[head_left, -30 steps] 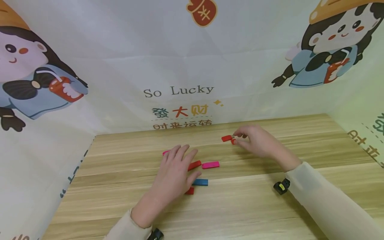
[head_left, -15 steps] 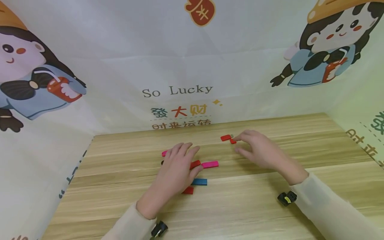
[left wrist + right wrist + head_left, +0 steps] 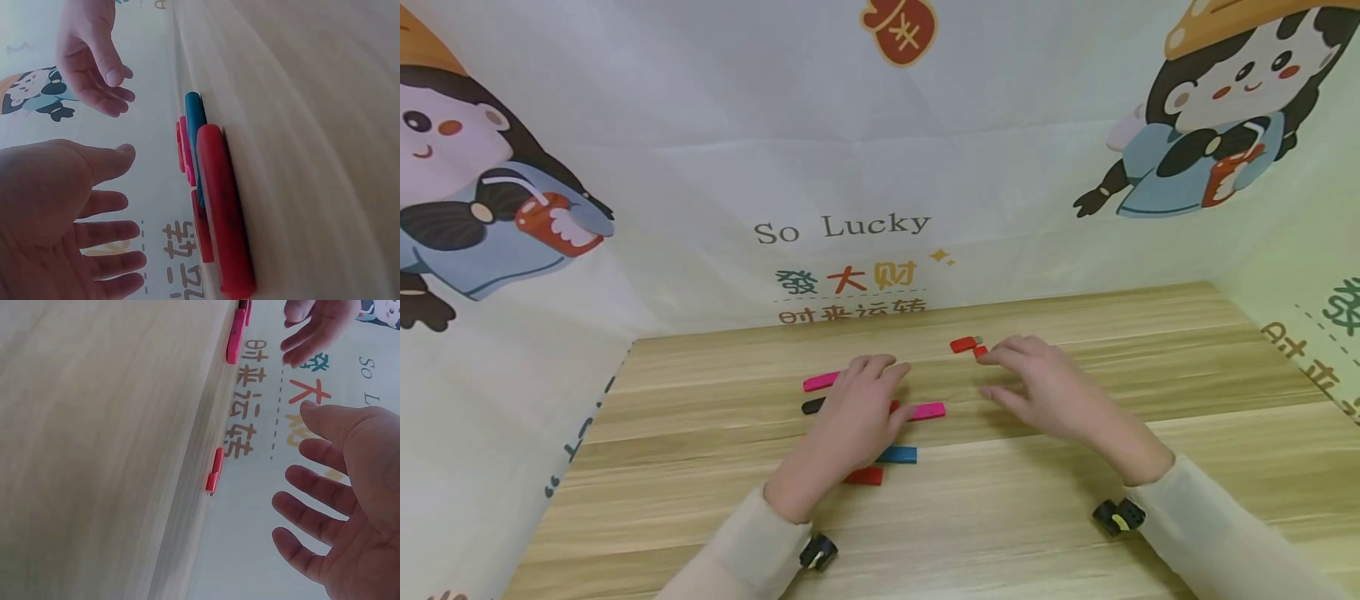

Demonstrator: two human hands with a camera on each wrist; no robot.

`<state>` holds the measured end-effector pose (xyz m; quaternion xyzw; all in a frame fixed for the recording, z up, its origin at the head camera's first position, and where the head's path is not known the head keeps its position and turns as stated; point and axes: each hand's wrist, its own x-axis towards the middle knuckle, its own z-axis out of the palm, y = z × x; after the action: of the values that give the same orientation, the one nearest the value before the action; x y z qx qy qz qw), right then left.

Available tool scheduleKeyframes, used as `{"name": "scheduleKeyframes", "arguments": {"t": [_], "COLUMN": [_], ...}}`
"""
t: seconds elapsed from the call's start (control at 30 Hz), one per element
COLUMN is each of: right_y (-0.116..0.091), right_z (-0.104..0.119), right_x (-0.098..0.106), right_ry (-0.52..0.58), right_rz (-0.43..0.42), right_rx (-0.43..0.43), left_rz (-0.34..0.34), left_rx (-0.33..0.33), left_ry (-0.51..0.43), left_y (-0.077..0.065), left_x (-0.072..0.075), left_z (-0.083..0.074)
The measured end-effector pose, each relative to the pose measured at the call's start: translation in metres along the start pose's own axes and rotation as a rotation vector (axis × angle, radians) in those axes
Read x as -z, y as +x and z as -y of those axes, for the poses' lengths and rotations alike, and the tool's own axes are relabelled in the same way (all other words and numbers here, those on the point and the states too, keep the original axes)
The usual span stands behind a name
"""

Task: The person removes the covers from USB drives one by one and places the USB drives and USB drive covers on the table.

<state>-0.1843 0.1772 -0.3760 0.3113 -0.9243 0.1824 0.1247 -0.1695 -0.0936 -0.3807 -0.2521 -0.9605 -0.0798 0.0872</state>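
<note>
My left hand hovers over a group of flat coloured sticks, fingers loosely spread and holding nothing. Around it lie a pink stick, a black stick, another pink stick, a blue stick and a red stick. The hand covers parts of several of them. Farther back lies a red USB stick, its metal plug bare, with a small red cap beside it. My right hand is just right of that cap, thumb and fingers apart, nothing between them.
Everything lies on a wood-grain table. A printed white cloth rises at the back and along both sides. Black wrist cameras hang under both sleeves, the left camera and the right camera.
My right hand has drawn away from the red USB stick and cap, toward me, with its fingers opening. My left hand has shifted rightward, uncovering more of the left pink stick and the black stick.
</note>
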Motion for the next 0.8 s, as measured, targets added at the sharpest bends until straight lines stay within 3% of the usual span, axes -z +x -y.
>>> {"name": "scheduleKeyframes", "arguments": {"t": [0.4, 0.8], "right_y": [-0.004, -0.007], "right_z": [0.006, 0.009], "right_x": [0.002, 0.001], "right_ry": [-0.016, -0.013], "right_rz": [-0.023, -0.029], "right_rx": [0.004, 0.004], "left_rz": [0.047, 0.122], "left_rx": [-0.014, -0.045], "left_ry": [-0.029, 0.049], "left_y": [0.012, 0.02], "left_x": [-0.007, -0.013], "left_z": [-0.007, -0.015]}}
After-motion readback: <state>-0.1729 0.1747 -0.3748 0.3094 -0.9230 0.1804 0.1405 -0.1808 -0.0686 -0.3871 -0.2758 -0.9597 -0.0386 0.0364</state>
